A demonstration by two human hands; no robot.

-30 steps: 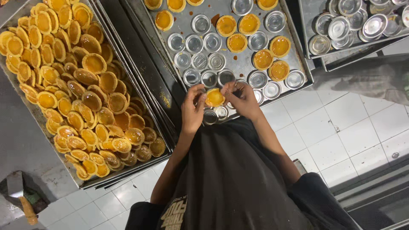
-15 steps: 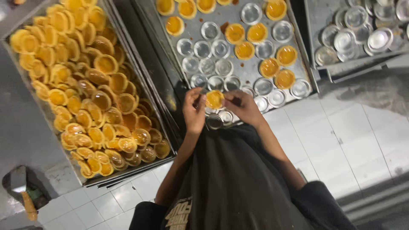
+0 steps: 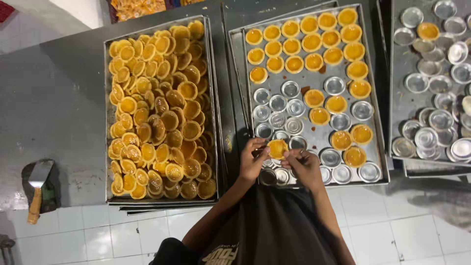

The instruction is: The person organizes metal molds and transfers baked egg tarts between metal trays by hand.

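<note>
In the head view, your left hand (image 3: 252, 164) and your right hand (image 3: 304, 167) meet over the near edge of the middle tray (image 3: 378, 147), and between them you hold one small egg tart (image 3: 277, 148). Fingertips of both hands pinch it at its rim, left hand on its left side, right hand at its near right edge; both are closed on it, not clenched. The tart is round, so it has no long axis to speak of; its yellow filled face points up toward the camera. Whether it still sits in a metal cup under your fingers cannot be told.

Just beyond your fingertips on that tray lie empty round tin moulds (image 3: 278, 103), open side up. Farther from your hands and toward your right stand filled tarts (image 3: 320, 116) still in their tins, in rows to the far edge.

Well to the left of your left hand sits a second tray (image 3: 105, 147), heaped with unmoulded tarts (image 3: 157, 113) lying tilted and overlapping. Farther left still, a scraper with a wooden handle (image 3: 35, 194) rests on the dark steel table (image 3: 59, 98), blade away from you.

To the right of your right hand, a third tray (image 3: 397, 88) carries mostly empty tins.
</note>
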